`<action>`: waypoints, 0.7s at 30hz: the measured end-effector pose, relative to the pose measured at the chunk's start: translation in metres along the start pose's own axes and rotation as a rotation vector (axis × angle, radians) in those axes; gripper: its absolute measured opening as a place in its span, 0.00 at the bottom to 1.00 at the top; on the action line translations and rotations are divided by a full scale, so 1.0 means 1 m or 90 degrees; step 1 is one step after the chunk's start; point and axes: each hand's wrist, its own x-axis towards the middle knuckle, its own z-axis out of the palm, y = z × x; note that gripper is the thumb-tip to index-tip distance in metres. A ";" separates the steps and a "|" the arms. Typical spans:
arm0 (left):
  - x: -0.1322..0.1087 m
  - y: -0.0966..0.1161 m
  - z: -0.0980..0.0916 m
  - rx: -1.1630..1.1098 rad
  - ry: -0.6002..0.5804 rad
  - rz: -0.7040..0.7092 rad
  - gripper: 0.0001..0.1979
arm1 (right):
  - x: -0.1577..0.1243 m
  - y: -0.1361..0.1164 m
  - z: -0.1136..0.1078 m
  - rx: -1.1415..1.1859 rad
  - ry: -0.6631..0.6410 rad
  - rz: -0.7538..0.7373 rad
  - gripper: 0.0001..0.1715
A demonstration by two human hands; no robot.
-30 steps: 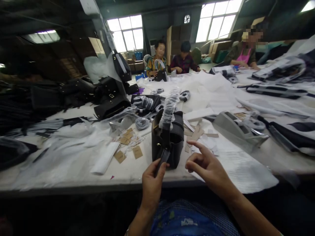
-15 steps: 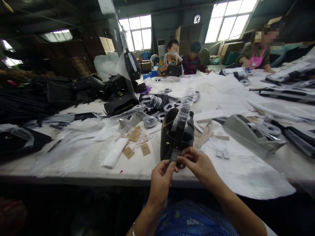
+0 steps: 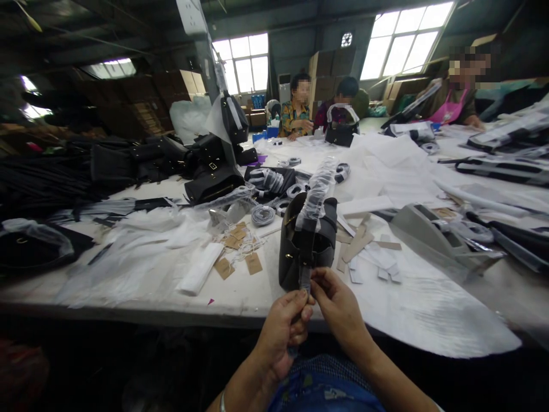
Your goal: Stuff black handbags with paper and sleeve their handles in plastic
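Observation:
A small black handbag (image 3: 290,269) stands upright at the table's front edge, its handle (image 3: 319,191) wrapped in clear plastic film. From its side a narrow strap covered in film (image 3: 305,279) runs down toward me. My left hand (image 3: 285,323) is closed on the strap just beyond the table edge, thumb on top. The fingertips of my right hand (image 3: 332,297) pinch the same strap a little higher, close against the bag. A bit of the strap's film shows under my left hand.
Brown hang tags (image 3: 254,262) with strings and a white roll of wrapping (image 3: 201,269) lie left of the bag. Grey card strips (image 3: 358,246) and a grey tape dispenser (image 3: 424,229) are to the right. Black bags (image 3: 214,177) pile up behind; several co-workers (image 3: 297,109) sit across.
My left hand has slid down the strap toward me, and the strap hangs straighter. Across the table, a co-worker's wrapped bag has moved right and now stands on the table.

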 end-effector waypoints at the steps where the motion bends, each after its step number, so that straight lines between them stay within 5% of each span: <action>1: 0.000 0.001 0.000 0.004 -0.002 -0.001 0.21 | 0.000 0.000 0.000 0.001 -0.004 0.004 0.09; 15: -0.004 0.004 0.004 0.024 0.009 -0.023 0.22 | 0.011 -0.013 -0.003 -0.132 -0.020 0.015 0.02; 21: -0.006 0.001 0.005 -0.047 0.008 -0.015 0.22 | -0.002 -0.023 -0.015 0.164 -0.151 0.127 0.14</action>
